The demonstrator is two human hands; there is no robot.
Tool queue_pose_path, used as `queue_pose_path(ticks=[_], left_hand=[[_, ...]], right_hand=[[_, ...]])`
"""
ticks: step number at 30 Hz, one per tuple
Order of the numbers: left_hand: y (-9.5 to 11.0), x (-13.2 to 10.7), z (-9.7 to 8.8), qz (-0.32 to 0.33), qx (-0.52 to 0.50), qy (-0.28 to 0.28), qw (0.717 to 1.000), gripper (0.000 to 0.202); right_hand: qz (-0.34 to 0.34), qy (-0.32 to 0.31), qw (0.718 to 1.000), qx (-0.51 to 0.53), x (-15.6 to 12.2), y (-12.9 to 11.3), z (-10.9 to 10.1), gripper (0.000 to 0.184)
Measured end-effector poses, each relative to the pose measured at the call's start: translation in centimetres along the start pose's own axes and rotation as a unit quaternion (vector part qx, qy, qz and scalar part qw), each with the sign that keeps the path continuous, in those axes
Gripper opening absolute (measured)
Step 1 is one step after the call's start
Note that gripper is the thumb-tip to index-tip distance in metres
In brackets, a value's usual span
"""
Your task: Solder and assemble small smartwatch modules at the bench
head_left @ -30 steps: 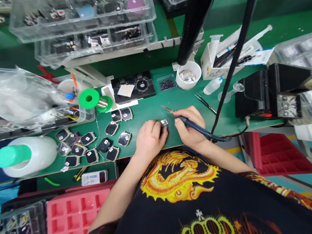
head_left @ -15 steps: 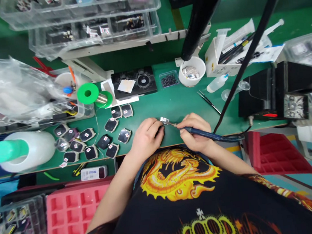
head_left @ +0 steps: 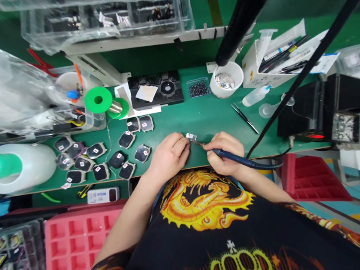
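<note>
A soldering iron (head_left: 231, 155) with a dark blue handle is gripped in my right hand (head_left: 224, 149). Its tip points left and meets a small silvery electronic part (head_left: 191, 136). My left hand (head_left: 171, 153) pinches that part at its left side, fingers closed; the fingertips hide some of it. Several watch bodies (head_left: 127, 171) with dark faces and small labels lie to the left of my left hand. Tweezers (head_left: 244, 118) rest on the green bench to the right, beyond my right hand.
A solder spool (head_left: 98, 100) stands at the back left, near a white bottle (head_left: 36, 166). Behind my hands are a tray of tiny screws (head_left: 198, 89) and a white tub (head_left: 227, 81). A black tube (head_left: 244, 17) hangs over the bench; a dark cable (head_left: 315, 57) crosses the right side.
The view has shifted slightly, so the bench's back things sit a little higher. Both hands keep their hold, with the iron's tip still at the small part.
</note>
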State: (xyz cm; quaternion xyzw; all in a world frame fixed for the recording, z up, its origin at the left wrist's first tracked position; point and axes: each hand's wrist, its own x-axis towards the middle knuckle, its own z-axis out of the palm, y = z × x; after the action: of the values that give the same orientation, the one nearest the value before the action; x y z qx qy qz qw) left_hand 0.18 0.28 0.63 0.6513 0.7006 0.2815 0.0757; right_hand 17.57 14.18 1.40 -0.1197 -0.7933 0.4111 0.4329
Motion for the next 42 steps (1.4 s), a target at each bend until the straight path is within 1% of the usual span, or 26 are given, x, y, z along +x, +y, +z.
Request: queue_pose_path(ticks=[7,16,20,23,26,29,32,35,38,40,42], left_hand=[[0.0,0.4,-0.2,0.0,0.014,-0.019,1.0,0.014],[-0.2,0.2,-0.1,0.002,0.005,-0.022,1.0,0.015],[-0.1,0.3,-0.4,-0.002,-0.003,-0.04,0.999,0.016],[0.1,0.7,-1.0,-0.011,-0.005,-0.065,0.998,0.016],[0.4,1.3,-1.7,-0.041,0.001,-0.092,0.995,0.013],[0.6,1.7,-2.0,-0.065,0.009,-0.103,0.993,0.011],[0.6,1.8,-1.9,-0.052,0.021,-0.107,0.993,0.011],[0.5,1.5,-1.5,-0.036,0.031,-0.104,0.993,0.012],[0.5,1.0,-1.3,-0.028,0.015,-0.085,0.996,0.013],[0.6,0.5,-1.4,-0.034,-0.024,-0.062,0.997,0.012],[0.7,0.1,-1.5,-0.05,-0.059,-0.023,0.997,0.01]], right_hand=[[0.0,0.005,1.0,-0.007,-0.1,0.0,0.1,0.016],[0.001,-0.001,1.0,-0.006,0.0,0.0,0.2,0.017],[0.002,-0.004,1.0,-0.005,0.1,0.0,0.3,0.016],[-0.001,-0.007,1.0,-0.006,0.0,0.1,0.3,0.016],[-0.004,-0.004,1.0,-0.005,0.0,0.1,0.3,0.016],[-0.005,0.004,1.0,-0.002,-0.1,0.1,0.4,0.017],[-0.003,0.005,1.0,-0.003,-0.1,0.2,0.4,0.016],[-0.008,0.005,1.0,-0.001,-0.2,0.3,0.5,0.016],[-0.017,0.001,1.0,0.006,-0.2,0.4,0.4,0.018],[-0.02,0.001,1.0,0.012,-0.3,0.4,0.4,0.019],[-0.019,0.002,1.0,0.014,-0.3,0.5,0.4,0.019]])
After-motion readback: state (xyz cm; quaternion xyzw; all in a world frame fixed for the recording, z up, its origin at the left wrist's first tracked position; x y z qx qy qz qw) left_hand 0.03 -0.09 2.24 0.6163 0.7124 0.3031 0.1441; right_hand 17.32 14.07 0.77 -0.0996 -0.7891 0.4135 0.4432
